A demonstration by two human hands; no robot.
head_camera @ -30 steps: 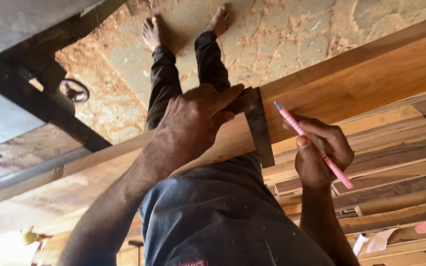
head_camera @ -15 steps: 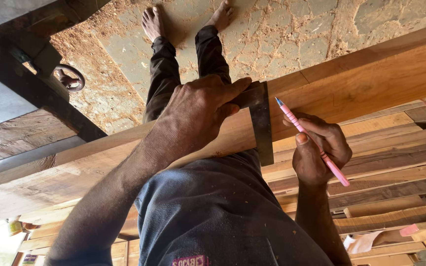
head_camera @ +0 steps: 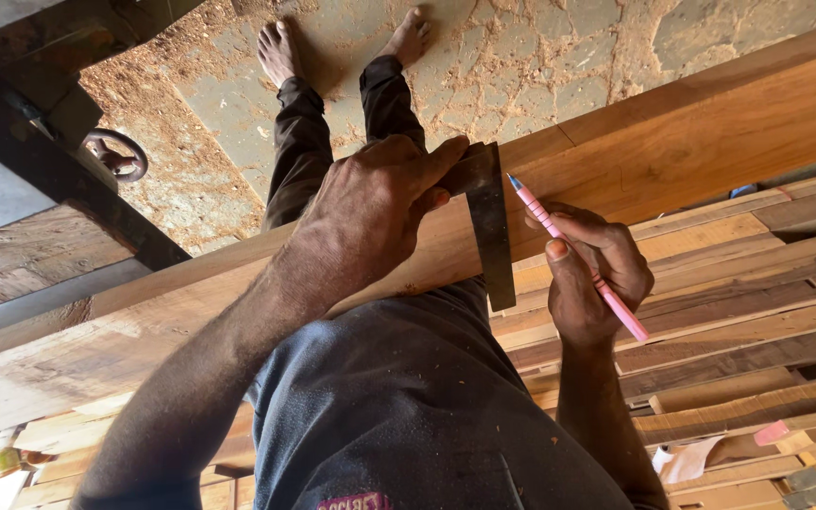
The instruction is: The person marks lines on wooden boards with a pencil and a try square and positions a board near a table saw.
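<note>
Left hand point(head_camera: 370, 212) pins square point(head_camera: 490, 222) on plank point(head_camera: 691, 142) — right hand point(head_camera: 587, 274) holds pen point(head_camera: 573, 255)

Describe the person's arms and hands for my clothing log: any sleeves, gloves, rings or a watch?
Both forearms are bare as far as the view shows, with no sleeves reaching them. The left hand and right hand wear no gloves, and no ring, watch or band shows on the fingers or wrists. Fingernails are short. Elsewhere: a dark blue-grey top and dark trousers.

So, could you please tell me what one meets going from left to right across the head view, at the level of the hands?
Round metal handwheel → left hand → metal try square → pink pencil → right hand → stacked wooden boards.
</note>
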